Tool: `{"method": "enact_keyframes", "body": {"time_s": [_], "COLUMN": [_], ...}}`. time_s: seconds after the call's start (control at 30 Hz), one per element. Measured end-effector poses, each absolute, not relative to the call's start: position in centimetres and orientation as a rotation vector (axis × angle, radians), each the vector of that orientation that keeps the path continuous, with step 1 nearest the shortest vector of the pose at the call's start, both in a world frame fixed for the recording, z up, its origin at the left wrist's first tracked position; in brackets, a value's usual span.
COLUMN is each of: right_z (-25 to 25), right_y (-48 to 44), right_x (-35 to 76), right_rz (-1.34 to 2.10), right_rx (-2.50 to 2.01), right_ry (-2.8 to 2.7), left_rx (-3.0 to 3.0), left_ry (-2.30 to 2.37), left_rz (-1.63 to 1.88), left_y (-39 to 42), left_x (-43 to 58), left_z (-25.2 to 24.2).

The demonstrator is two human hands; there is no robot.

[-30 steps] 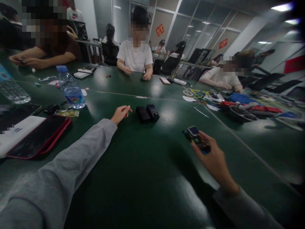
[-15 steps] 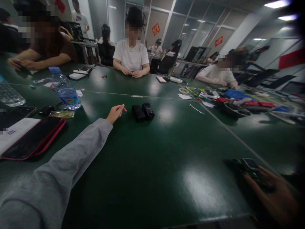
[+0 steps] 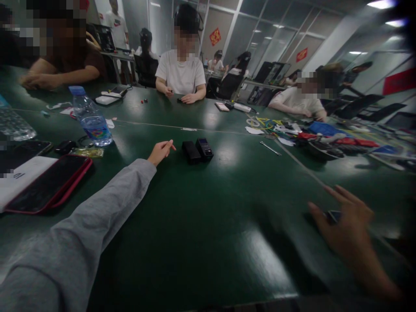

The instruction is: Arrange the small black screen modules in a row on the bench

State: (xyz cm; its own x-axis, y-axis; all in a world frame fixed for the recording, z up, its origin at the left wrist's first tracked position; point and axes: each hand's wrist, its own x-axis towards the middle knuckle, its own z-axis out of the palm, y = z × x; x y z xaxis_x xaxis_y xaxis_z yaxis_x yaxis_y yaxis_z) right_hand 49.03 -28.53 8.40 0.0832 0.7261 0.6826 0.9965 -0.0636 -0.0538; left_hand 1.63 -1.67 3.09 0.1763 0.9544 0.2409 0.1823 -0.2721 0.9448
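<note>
My left hand [image 3: 160,151] hovers or rests just left of two small black devices near the table's middle, its fingers loosely curled and apart, holding nothing. One is a plain black box [image 3: 191,152]; beside it stands a black device with a small screen [image 3: 205,150]. On the right, my right hand [image 3: 349,216] has its fingers spread over a dark device [image 3: 333,216] on the green table [image 3: 208,208]. Only the screen end of that device shows; the hand hides the rest.
A water bottle [image 3: 91,117], a phone in a red case [image 3: 48,182] and a white box [image 3: 22,177] are at left. A wrench [image 3: 271,148] and piled cables [image 3: 269,125] lie at the back right. Several people sit across the table.
My right hand has let go of the dark device, opened its fingers and moved up and left over it. My left hand is nearly unchanged. The view has shifted slightly.
</note>
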Motion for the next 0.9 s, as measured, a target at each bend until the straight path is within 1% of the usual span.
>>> {"method": "enact_keyframes", "body": {"time_s": [0.07,0.17,0.23,0.33,0.5,0.67,0.9], "right_z": [8.7,7.6,6.4,4.9,4.2,4.1,3.1], "right_y": [-26.0,-21.8,-18.8,-14.8,-12.6,-13.1,-12.4], "right_x": [42.3,32.6,27.7,23.4,22.5,23.3,24.2], "right_rz": [-0.5,-0.236,-0.169,-0.164,-0.155,-0.106,0.217], "right_rx": [-1.636,-1.421,-1.31,-1.252,-1.295,-1.349,-1.484], "right_ry": [-1.875,-2.103,-2.249,-2.316,-2.243,-1.972,-1.771], "left_rx": [1.624,1.616,1.601,1.588,1.581,1.582,1.571], "left_ry": [1.105,1.102,1.108,1.11,1.084,1.091,1.086], "left_rz": [1.178,1.17,1.167,1.183,1.194,1.174,1.152], "left_y": [-1.7,-1.7,-1.7,-1.5,-1.2,-1.2,-1.2], "left_x": [1.6,1.5,1.5,1.6,1.8,1.7,1.5], "left_z": [3.1,3.2,3.1,3.0,2.9,2.9,2.8]}}
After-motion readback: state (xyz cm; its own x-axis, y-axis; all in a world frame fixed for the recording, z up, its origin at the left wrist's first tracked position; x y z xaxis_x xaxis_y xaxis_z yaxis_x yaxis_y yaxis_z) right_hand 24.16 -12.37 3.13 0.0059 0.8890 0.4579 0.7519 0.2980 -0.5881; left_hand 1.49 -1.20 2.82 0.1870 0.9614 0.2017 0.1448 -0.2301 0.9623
